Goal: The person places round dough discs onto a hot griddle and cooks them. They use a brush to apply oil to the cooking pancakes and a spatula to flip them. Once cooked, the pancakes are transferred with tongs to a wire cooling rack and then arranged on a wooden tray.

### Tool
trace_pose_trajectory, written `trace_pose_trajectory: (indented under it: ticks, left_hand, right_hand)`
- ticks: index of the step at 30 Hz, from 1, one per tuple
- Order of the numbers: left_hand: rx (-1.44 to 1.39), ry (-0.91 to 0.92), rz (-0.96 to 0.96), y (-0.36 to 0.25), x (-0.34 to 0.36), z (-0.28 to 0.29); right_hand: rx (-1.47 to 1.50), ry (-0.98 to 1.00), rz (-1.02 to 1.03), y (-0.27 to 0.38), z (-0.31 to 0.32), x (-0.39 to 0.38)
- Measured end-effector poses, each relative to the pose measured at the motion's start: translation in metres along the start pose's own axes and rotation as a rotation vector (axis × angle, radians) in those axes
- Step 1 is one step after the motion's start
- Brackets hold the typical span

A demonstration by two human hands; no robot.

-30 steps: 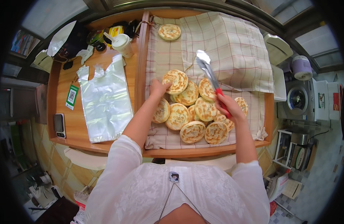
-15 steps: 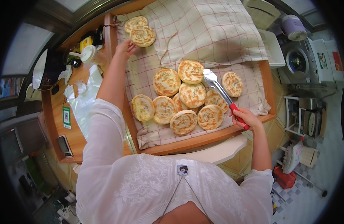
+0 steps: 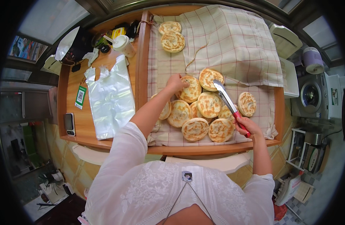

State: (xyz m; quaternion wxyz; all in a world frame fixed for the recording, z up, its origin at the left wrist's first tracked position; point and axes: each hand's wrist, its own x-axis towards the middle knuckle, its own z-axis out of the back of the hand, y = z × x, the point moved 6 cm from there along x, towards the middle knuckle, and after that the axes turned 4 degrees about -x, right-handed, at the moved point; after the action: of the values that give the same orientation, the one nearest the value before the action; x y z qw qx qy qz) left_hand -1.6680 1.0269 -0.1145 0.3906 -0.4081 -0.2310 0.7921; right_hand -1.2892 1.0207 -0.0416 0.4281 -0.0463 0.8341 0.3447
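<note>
- Left hand [image 3: 176,82]: fingers curled on the edge of a round golden flatbread [image 3: 190,90], top of the cluster on the checked cloth [image 3: 240,41].
- Right hand [image 3: 247,125]: closed around red-handled tongs [image 3: 228,101], metal tips over the neighbouring flatbreads.
- Two flatbreads [image 3: 171,35]: apart, at the cloth's far end.
- Clear plastic bag [image 3: 110,97]: flat on the wooden counter [image 3: 77,127], left.

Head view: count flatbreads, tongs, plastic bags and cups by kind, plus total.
flatbreads: 12 (2 at the far end of the cloth, 10 in the overlapping near cluster, one partly hidden by the arm)
tongs: 1
plastic bag: 1
cup: 1
Total: 15
</note>
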Motion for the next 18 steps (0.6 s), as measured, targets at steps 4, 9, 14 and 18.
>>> trace_pose_trajectory:
  ticks: [4,9,14,18]
  left_hand:
    - [-0.267,0.177,0.074,0.021,0.007,0.004]
    - [-0.501,0.050,0.122,0.015,0.013,0.059]
    - [-0.762,-0.092,0.174,0.015,0.046,0.100]
    - [-1.096,-0.177,0.233,0.019,0.076,0.124]
  right_hand:
    - [-0.025,0.088,0.095,0.017,-0.014,0.001]
    - [-0.019,-0.014,0.159,0.067,-0.047,0.040]
    - [0.123,0.067,0.301,0.140,-0.068,0.161]
    - [0.259,0.033,0.238,0.159,-0.084,0.206]
